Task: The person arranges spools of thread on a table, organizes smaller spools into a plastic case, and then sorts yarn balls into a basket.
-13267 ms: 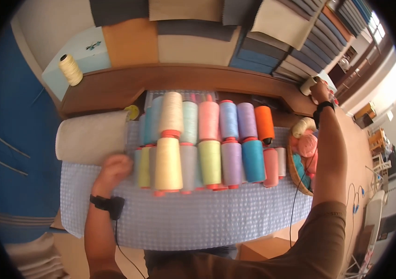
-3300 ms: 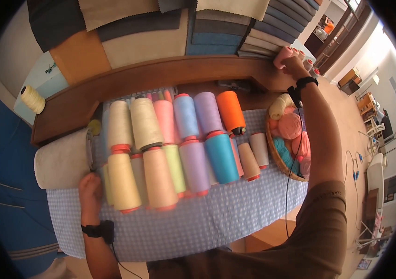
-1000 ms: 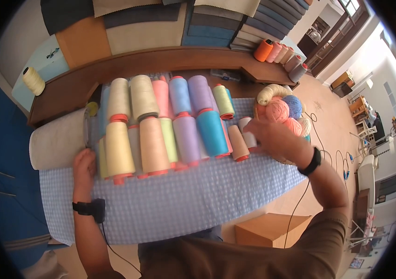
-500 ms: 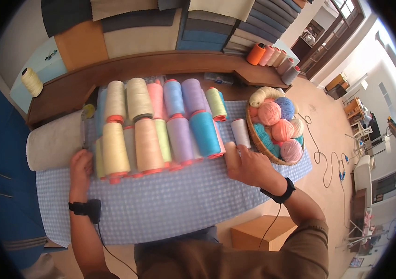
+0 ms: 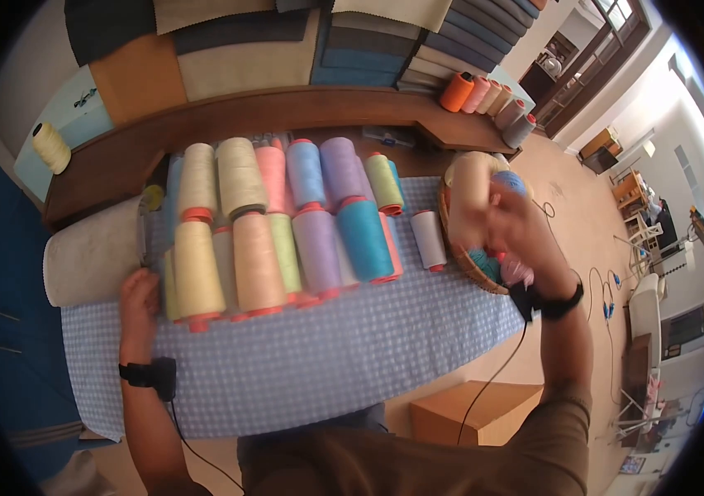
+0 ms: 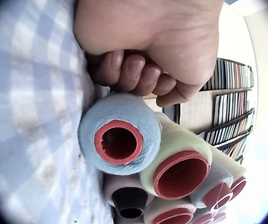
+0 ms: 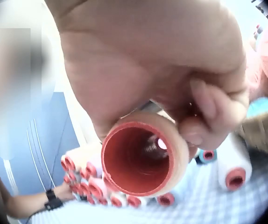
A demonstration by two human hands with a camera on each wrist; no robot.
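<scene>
My right hand (image 5: 525,227) grips a beige thread cone (image 5: 470,194), both blurred, lifted in front of the yarn basket (image 5: 474,269). In the right wrist view, the fingers curl around the cone, whose red hollow base faces the camera. My left hand (image 5: 139,299) rests as a fist on the checked cloth, left of the stacked thread cones (image 5: 261,264). A light-blue cone (image 6: 124,107) lies right at its knuckles in the left wrist view, and nothing shows inside the curled fingers. One white cone (image 5: 428,240) stands apart, between the stack and the basket.
An orange cone (image 5: 456,92) and several pink, beige and grey cones line the right end of the wooden shelf (image 5: 286,106). A yellow cone (image 5: 51,149) stands at its left end. A pale fabric roll (image 5: 92,263) lies left of the stack.
The orange cone has gone from the stack to the shelf's right end. My right hand has taken the beige cone from beside the white one and lifted it rightward. The left fist stays by the stack.
</scene>
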